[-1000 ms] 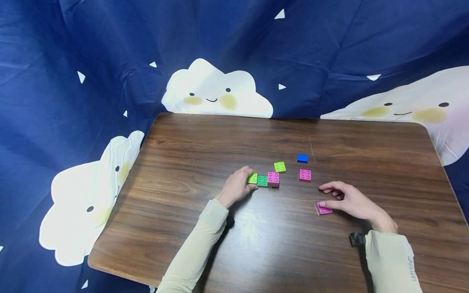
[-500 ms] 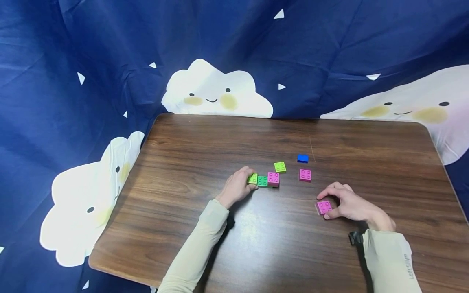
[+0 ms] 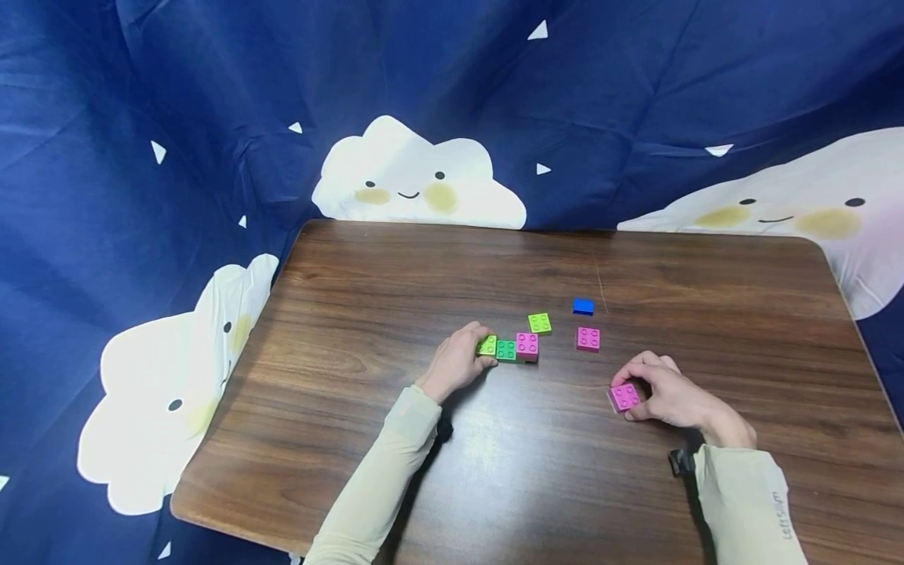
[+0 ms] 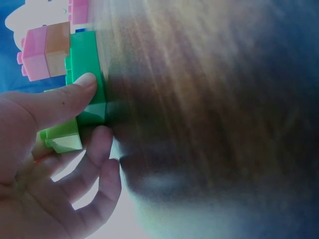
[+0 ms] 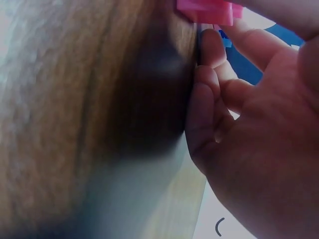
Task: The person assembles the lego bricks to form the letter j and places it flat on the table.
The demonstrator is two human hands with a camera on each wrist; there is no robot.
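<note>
My left hand (image 3: 457,359) grips the near end of a small toy-brick build on the table. Its long green brick (image 4: 85,59) carries a lime brick (image 4: 67,134) at the end by my fingers. An orange brick (image 4: 58,47) topped by a pink brick (image 4: 36,52) sits at the other end. In the left wrist view my thumb presses the green brick's side. At the right, my right hand (image 3: 681,400) pinches a separate pink brick (image 3: 625,398) between thumb and forefinger, at the tabletop. Only a corner of that brick shows in the right wrist view.
Behind the build lies a loose lime brick (image 3: 540,323). Farther right are another pink brick (image 3: 588,339) and a blue brick (image 3: 583,306). The wooden table (image 3: 395,275) ends at a dark blue curtain (image 3: 593,102) with white clouds.
My right thumb and forefinger have come around the pink brick, where before the thumb lay over it, and it has turned slightly. The left hand and the build have stayed still.
</note>
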